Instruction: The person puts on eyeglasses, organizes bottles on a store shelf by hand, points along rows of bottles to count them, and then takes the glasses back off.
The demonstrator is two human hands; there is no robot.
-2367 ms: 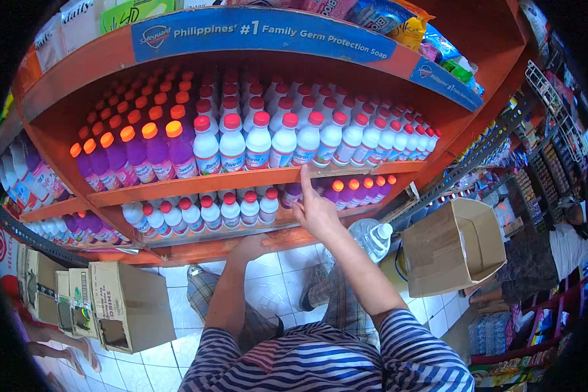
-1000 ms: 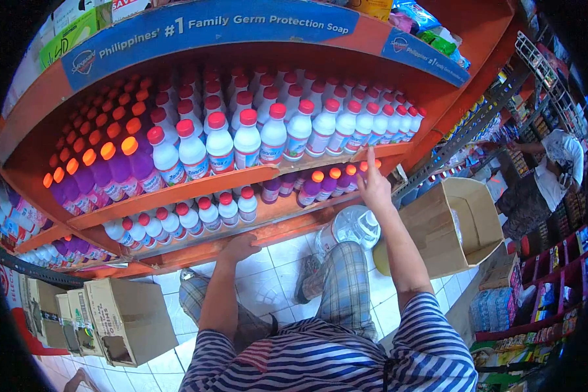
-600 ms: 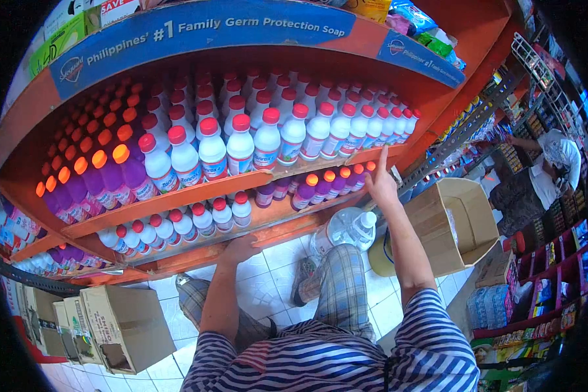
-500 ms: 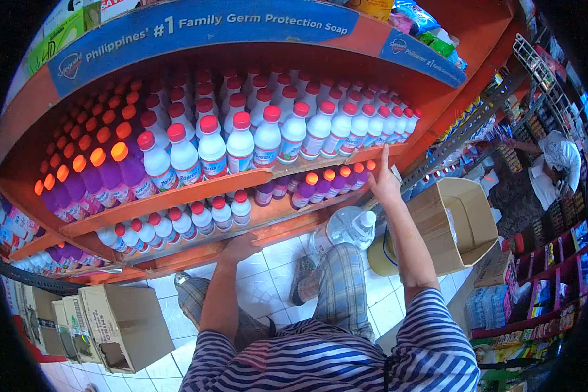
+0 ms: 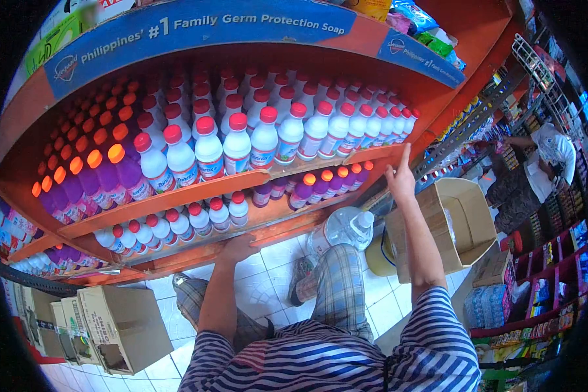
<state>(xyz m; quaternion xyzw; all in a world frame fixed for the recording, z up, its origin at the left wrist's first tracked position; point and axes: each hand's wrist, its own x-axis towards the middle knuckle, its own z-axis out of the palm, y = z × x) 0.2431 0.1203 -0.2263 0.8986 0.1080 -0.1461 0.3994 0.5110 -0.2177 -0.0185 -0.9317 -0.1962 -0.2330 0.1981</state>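
Note:
My right hand [image 5: 402, 176] is raised at the right end of the upper orange shelf [image 5: 307, 168], index finger stretched out with its tip by the shelf edge, thumb apart, holding nothing. It is nearest to the last red-capped white bottles [image 5: 317, 130] on that shelf. Purple bottles with orange caps [image 5: 134, 175] stand at the shelf's left. My left hand [image 5: 238, 248] lies low at the orange bottom ledge [image 5: 281, 234], palm down and open, with nothing seen in it. Near it on the lower shelf are more white bottles [image 5: 201, 219].
An open cardboard box [image 5: 428, 232] stands at the right, beside a yellowish bucket [image 5: 380, 255] and a large clear jug [image 5: 341, 228]. Cardboard boxes [image 5: 127, 330] stand at the lower left. Another person [image 5: 542, 163] is in the aisle at the far right.
My right hand has moved right along the upper shelf edge, from the middle bottles to the right end. My left hand stays low by the ledge. The view has shifted a little.

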